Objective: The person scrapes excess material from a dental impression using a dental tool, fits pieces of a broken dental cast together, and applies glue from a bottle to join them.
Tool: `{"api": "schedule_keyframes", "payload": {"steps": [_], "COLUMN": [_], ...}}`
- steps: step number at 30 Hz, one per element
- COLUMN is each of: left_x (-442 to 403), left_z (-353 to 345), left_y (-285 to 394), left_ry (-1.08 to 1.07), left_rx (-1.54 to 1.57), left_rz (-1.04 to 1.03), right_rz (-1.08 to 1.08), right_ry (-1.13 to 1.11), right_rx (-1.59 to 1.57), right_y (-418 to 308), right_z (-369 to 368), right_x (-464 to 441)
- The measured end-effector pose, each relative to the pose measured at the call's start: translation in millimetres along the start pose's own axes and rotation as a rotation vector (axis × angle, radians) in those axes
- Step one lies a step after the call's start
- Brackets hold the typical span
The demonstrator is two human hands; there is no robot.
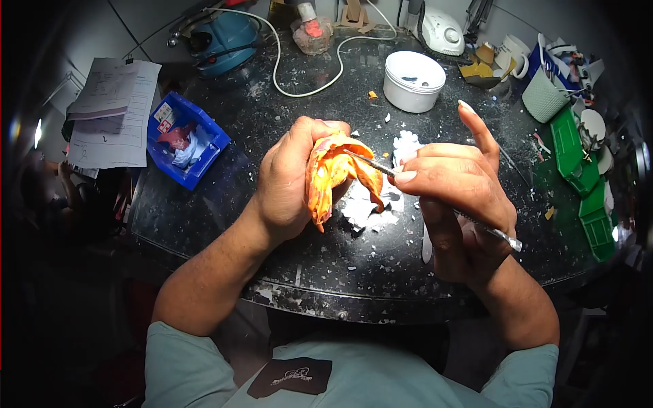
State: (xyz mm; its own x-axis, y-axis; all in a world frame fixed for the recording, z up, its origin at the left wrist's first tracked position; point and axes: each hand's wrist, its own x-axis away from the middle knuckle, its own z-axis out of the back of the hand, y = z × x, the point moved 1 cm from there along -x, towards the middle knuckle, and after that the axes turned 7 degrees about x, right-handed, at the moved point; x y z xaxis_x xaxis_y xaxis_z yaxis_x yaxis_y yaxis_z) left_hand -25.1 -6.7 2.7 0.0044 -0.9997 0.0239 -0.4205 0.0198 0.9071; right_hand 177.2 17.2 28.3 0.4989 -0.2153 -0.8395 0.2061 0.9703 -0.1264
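Note:
My left hand [289, 177] grips an orange, horseshoe-shaped dental impression [320, 178] with ragged, drooping edges, held up over the bench. In my right hand [462, 197] is a slim metal dental instrument [490, 231], pinched like a pen. Its thin tip reaches into the hollow of the impression; whether it touches the inner wall I cannot tell. Under the hands lie a crumpled white piece [367, 211] and white lumps [406, 145], with crumbs scattered around. The fingers of my left hand are partly hidden behind the impression.
A blue bin [216, 144] with a pink piece and pale cloth-like material stands left, near papers [112, 129]. A white tub [413, 95] is at the back. Green bins [571, 153] line the right edge. A white cable [277, 61] crosses the back of the dark bench.

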Motion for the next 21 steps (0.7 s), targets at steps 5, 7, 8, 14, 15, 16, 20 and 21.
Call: {"api": "schedule_keyframes", "payload": {"steps": [5,7,8,14,15,16,20,21], "left_x": [-0.6,-0.9,-1.3,-6.0,-6.9,-8.4,-15.0,-18.6], "left_z": [-2.2,-10.3,-13.0,-1.8,0.9,4.4,15.2,8.5], "left_y": [8.7,3.6,2.1,5.9,6.4,7.5,9.6,7.7], "left_ry": [-0.107,-0.027,0.012,-0.05,-0.012,-0.008,0.011,0.217], "left_rx": [0.098,0.183,0.225,0.143,0.064,0.045,-0.058,-0.225], "left_rz": [0.141,0.1,0.079,0.072,0.03,0.012,-0.1,-0.367], "right_rz": [-0.093,-0.149,-0.175,-0.455,-0.512,-0.565,-0.576,-0.592], "right_ry": [-0.008,0.021,0.036,0.048,0.074,0.095,0.151,0.151], "right_rx": [-0.181,-0.261,-0.3,-0.595,-0.691,-0.781,-0.918,-0.901], "right_y": [9.8,10.7,10.4,9.4,7.2,5.6,11.4,11.0], "right_z": [-6.0,-8.6,-9.2,-14.1,-17.4,-18.9,-23.2,-22.6], "right_x": [5.9,10.3,11.1,11.1,10.6,10.3,12.8,12.7]}}
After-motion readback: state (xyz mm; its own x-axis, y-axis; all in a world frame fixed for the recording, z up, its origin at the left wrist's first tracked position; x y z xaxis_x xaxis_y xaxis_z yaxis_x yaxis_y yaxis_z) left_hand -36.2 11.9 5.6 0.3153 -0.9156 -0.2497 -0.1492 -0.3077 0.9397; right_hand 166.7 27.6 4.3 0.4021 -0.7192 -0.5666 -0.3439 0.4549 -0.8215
